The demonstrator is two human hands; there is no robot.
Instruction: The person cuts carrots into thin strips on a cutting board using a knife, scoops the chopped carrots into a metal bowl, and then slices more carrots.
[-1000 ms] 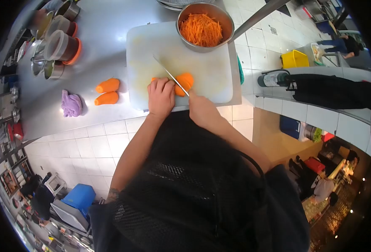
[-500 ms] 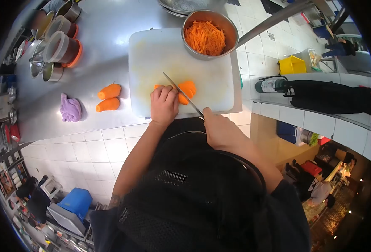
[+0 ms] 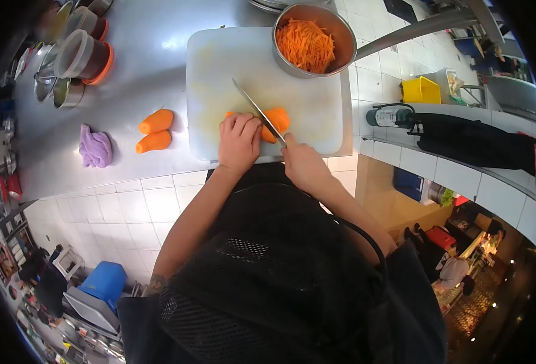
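My left hand [image 3: 240, 143] presses down on a carrot [image 3: 229, 113] on the white cutting board [image 3: 213, 73], its fingers curled over it and hiding most of it. In my right hand [image 3: 307, 165] is the handle of a kitchen knife [image 3: 253, 104]. The blade lies diagonally beside my left fingertips, its tip pointing to the far left of the board. Cut carrot slices [image 3: 278, 119] lie against the blade's right side, overlapping one another. Shredded carrot [image 3: 306, 46] fills much of a steel pot [image 3: 344, 37] at the board's far right corner.
Two peeled carrot pieces [image 3: 156, 122] and a crumpled purple glove [image 3: 95, 147] lie on the steel table [image 3: 140, 67], left of the board. Plastic tubs [image 3: 81, 56] and metal containers [image 3: 67, 93] stand at far left. Past the right edge are a yellow bin [image 3: 421, 90] and a fire extinguisher [image 3: 391, 116].
My right hand has pushed the knife forward across the board. My left hand stays on the carrot. The whole view has shifted slightly, with the board higher in the picture.
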